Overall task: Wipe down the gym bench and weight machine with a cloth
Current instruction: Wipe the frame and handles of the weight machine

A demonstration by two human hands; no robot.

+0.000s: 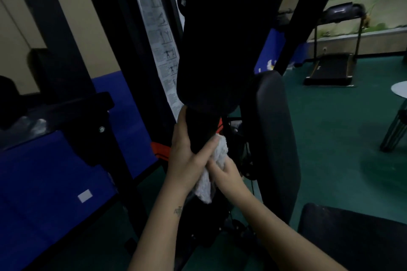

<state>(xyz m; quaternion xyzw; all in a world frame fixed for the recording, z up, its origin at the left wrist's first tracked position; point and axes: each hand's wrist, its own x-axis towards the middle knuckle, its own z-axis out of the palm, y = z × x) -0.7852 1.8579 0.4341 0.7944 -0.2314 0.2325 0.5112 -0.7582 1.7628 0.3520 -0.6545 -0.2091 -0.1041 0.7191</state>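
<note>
Left hand (187,160) grips post (201,130) | right hand (228,175) grips cloth (220,154) | green floor (330,138), treadmill (330,70)

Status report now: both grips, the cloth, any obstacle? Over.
Left-hand grip wrapped round black upright post. Right-hand grip pinching fluffy white cloth against that post. Dark padded rest close on the right.

Black treadmill (330,69) on green floor (330,138)
</note>
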